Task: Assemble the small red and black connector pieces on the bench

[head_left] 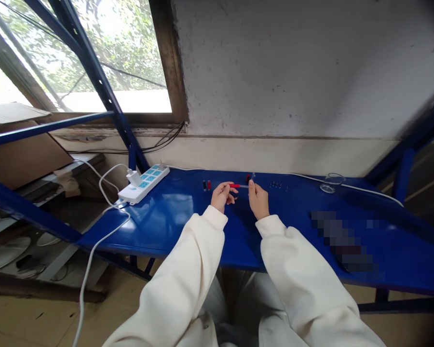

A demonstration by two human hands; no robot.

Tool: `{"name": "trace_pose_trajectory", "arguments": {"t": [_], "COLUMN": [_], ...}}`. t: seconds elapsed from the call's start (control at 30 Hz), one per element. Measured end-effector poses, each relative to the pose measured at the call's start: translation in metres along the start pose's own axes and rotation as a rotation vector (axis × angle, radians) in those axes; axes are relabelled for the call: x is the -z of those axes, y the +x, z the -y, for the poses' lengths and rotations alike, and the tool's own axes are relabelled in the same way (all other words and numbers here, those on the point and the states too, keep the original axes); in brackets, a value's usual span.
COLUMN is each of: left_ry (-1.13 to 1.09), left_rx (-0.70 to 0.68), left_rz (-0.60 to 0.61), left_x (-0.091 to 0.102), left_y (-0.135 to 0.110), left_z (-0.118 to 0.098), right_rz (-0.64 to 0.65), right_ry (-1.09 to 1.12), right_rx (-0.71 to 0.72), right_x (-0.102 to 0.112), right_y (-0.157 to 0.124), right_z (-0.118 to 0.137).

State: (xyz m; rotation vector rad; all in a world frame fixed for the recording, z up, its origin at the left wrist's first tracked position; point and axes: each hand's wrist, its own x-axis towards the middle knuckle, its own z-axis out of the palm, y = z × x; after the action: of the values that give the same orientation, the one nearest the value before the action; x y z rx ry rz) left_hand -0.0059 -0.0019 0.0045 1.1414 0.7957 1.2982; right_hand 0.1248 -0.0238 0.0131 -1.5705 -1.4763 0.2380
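Note:
Above the blue table point(173, 217), a pen point(235, 185) with a red end and a clear barrel lies level between my two hands. My left hand point(222, 195) pinches it at the red end, with the other fingers partly curled. On the clear end, my right hand point(259, 198) is closed, thumb uppermost. Two small pen caps, one black point(204, 185) and one red point(209, 185), are just left of my left hand. Behind my right hand are a small red piece point(248, 179) and a clear piece point(253, 176). Several tiny parts point(276, 185) lie to its right.
A white power strip point(144, 185) with a plugged-in adapter and white cable point(90, 270) occupies the table's left end. A clear round container point(334, 179) and its lid point(327, 188) sit back right. A dark blurred object point(342, 241) lies at right. Blue frame posts point(104, 91) flank the table.

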Motion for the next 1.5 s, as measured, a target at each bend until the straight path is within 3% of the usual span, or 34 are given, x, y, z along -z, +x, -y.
{"name": "trace_pose_trajectory", "arguments": {"t": [0.13,0.23,0.37,0.6,0.8,0.97,1.13,1.23,1.33,1.5], "left_ry": [0.003,0.014,0.033,-0.055,-0.105,-0.1,-0.043,0.075,0.2,0.311], "left_rx": [-0.005,0.001,0.021,0.021,0.041,0.053,0.058,0.025,-0.001,0.028], "left_rz": [-0.055,-0.056,0.003,-0.043,-0.061,-0.053,-0.051,-0.141,-0.206,-0.158], "left_x": [0.002,0.002,0.0,-0.002,-0.001,-0.001,-0.002,-0.002,0.0,0.003], "left_y": [0.001,0.0,0.0,-0.002,-0.001,-0.002,-0.002,-0.001,0.001,0.003], "left_z": [0.0,0.001,0.001,-0.001,-0.001,0.0,0.0,0.001,0.005,0.013], "right_rz": [-0.096,-0.085,0.05,0.33,0.351,0.473,0.494,0.391,0.242,0.272], "right_ry": [0.215,0.376,0.521,0.512,0.379,0.35,0.239,0.042,-0.179,-0.316], "right_rx": [-0.057,-0.092,-0.077,0.024,0.187,0.179,0.189,0.114,-0.065,-0.2], "right_x": [0.0,-0.004,-0.01,-0.019,-0.018,-0.016,-0.013,-0.01,-0.005,-0.002], "right_y": [0.003,0.007,0.008,0.003,0.006,0.006,0.006,0.013,0.026,0.046], "right_z": [-0.004,-0.008,-0.008,-0.008,-0.013,-0.014,-0.014,-0.019,-0.03,-0.046]}}
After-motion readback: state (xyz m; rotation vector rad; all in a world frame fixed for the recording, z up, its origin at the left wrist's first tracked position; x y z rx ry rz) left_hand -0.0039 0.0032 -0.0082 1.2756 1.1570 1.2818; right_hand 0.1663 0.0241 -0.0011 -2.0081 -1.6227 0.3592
